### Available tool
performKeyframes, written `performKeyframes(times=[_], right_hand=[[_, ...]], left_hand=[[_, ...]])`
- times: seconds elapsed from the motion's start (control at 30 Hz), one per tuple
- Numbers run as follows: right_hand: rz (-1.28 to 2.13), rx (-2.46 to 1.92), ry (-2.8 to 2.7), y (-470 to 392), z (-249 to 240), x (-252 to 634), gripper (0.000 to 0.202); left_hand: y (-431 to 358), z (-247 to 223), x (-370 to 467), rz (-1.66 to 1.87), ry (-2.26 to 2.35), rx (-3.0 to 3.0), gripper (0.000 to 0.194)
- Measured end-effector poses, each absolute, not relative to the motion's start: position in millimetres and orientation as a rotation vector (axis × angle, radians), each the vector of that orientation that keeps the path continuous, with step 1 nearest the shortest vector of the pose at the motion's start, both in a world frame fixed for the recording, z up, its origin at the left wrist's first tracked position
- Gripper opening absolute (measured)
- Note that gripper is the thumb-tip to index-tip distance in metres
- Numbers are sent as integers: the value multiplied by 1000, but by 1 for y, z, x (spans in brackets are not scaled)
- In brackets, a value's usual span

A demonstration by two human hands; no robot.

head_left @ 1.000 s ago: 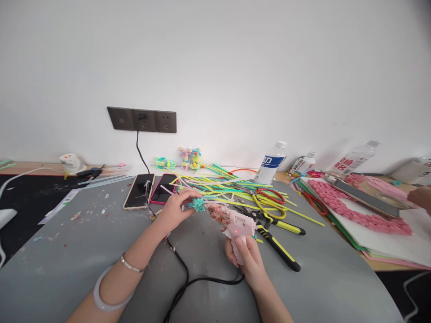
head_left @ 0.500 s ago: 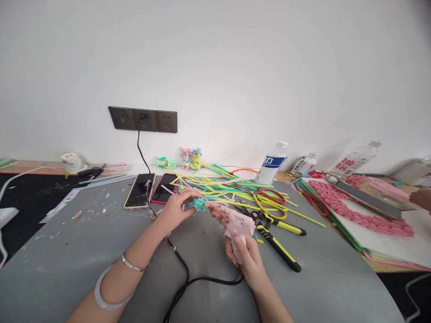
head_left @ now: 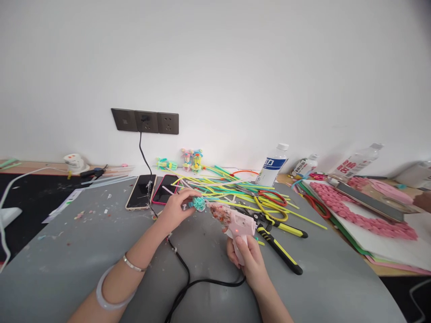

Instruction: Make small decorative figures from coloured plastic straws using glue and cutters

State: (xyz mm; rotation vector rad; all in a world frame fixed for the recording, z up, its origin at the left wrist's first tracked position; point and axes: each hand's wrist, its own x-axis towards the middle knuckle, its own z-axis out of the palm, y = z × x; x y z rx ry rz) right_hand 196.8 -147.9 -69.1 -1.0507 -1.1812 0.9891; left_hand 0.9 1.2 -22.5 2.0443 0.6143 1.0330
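Observation:
Between the fingertips of my left hand [head_left: 180, 207] is a small turquoise fuzzy piece [head_left: 199, 204], which looks like coiled pipe cleaner. My right hand [head_left: 247, 255] is wrapped round the handle of a pink glue gun [head_left: 240, 223] with a small red light lit on its body. Its nozzle end is crusted with mottled residue and points left, close to the turquoise piece; whether the two touch I cannot tell. A black cord [head_left: 215, 280] runs from under the gun's handle. Behind both hands lies a loose pile of pipe cleaners [head_left: 218, 181], mostly yellow and green.
Black-and-yellow pliers [head_left: 281, 251] and scissors with red and yellow handles [head_left: 274, 213] lie right of the gun. Two phones [head_left: 140, 193] rest at the left. A white-capped bottle [head_left: 271, 168] and small pipe-cleaner figures [head_left: 191, 160] stand near the wall. Pink braided work [head_left: 363, 213] lies on papers.
The turquoise piece has turned slightly in my left fingers, so a pale spot now shows facing the nozzle. The whole view has shifted a little; both hands keep their grip.

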Motion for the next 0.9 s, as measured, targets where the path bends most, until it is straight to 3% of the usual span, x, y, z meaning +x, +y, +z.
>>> performKeyframes(times=[0.17, 0.9], right_hand=[[980, -992, -1186, -148, -67, 197, 53], [1040, -1115, -1149, -152, -55, 190, 48]], left_hand=[[2, -24, 1, 1017, 586, 2070, 34], [1, -22, 0, 990, 598, 2229, 41]])
